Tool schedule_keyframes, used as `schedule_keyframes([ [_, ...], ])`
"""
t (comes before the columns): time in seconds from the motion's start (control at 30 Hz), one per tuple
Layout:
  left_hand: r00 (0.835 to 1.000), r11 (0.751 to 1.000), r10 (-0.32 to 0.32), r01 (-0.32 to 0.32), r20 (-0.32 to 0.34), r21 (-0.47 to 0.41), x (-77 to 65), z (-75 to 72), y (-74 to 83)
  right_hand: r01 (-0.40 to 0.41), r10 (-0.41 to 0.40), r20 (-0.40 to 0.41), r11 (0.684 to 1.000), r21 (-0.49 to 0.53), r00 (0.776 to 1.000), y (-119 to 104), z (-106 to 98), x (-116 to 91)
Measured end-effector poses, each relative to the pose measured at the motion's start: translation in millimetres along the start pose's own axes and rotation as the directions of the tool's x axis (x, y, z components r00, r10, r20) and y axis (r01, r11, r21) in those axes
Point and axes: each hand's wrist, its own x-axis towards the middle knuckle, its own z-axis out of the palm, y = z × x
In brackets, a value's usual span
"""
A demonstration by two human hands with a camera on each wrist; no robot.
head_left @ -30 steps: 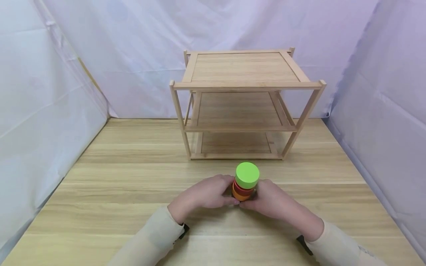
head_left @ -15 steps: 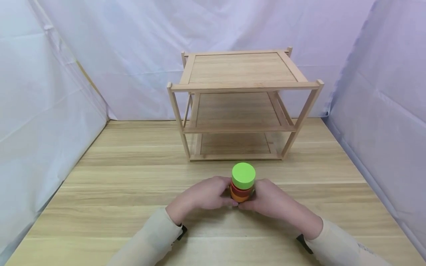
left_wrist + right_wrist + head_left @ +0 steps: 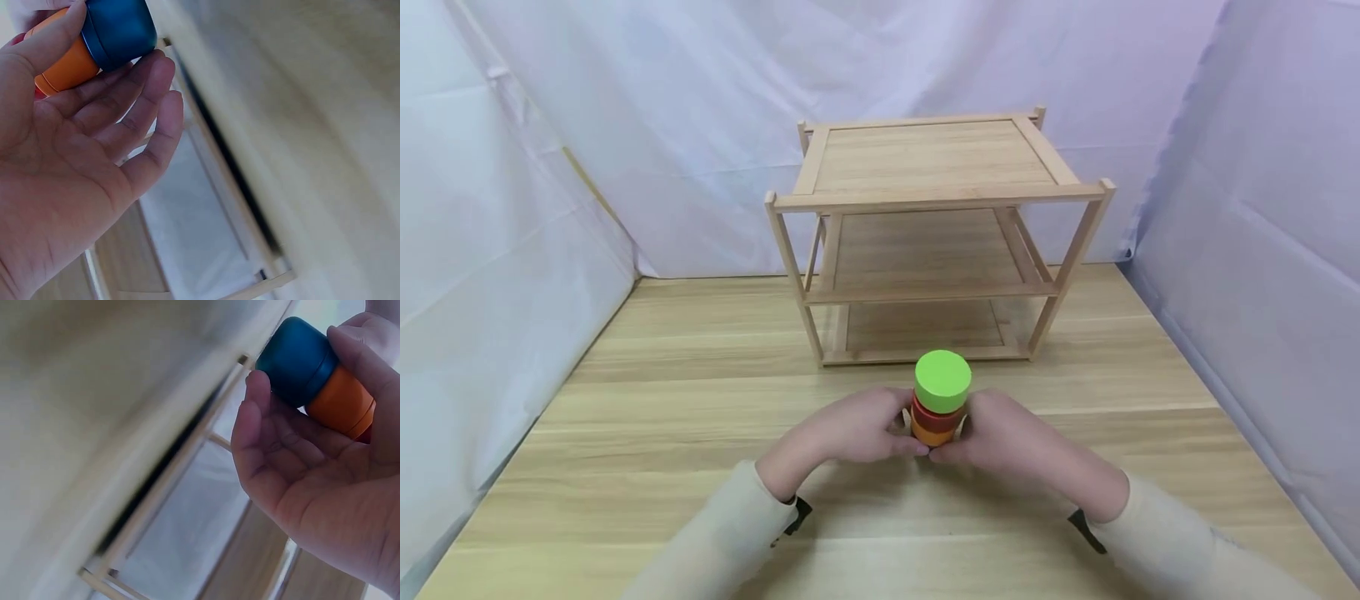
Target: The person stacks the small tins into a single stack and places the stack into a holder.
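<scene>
Between both hands stands an upright stack of round coloured pieces [image 3: 936, 421], with a green top, red and orange bands below. Its blue bottom piece [image 3: 122, 31] shows in both wrist views. My left hand [image 3: 865, 427] holds it from the left, thumb at the front and fingers behind. From the right, my right hand [image 3: 1011, 433] holds the same stack, its thumb [image 3: 362, 353] lying along the orange and blue pieces. In the head view the thumb tips nearly meet in front of the stack. Whether its base touches the table cannot be told.
Just beyond the stack stands a three-tier wooden rack [image 3: 932, 200] on the wood-grain table [image 3: 685, 375]. White cloth [image 3: 700, 92] hangs behind and on both sides.
The stack and both hands have shifted slightly up in the head view, with the hold unchanged. The whole scene, rack included, has drifted a little left as the head camera moved.
</scene>
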Motion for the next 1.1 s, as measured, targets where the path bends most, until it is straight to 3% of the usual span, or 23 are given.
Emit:
schedule_keyframes([
  [0.23,1.0,1.0,0.004,-0.005,-0.03,-0.01,-10.7,-17.3,14.5,0.043,-0.043,0.005,0.998,-0.04,0.999,-16,-17,-3],
  [0.53,0.999,0.999,0.027,-0.029,-0.037,-0.036,-19.9,-35.4,25.3,0.162,-0.161,0.009,0.985,-0.063,0.987,-29,-34,-8],
  [0.87,0.998,1.0,0.028,-0.028,-0.054,0.007,-20.2,-48.2,35.3,0.181,-0.181,-0.005,0.982,-0.054,0.983,-34,-44,-5],
  [1.1,0.995,0.999,-0.042,0.042,-0.086,0.006,-26.4,-58.3,44.0,0.165,-0.165,0.005,0.984,-0.063,0.986,-45,-56,-5],
])
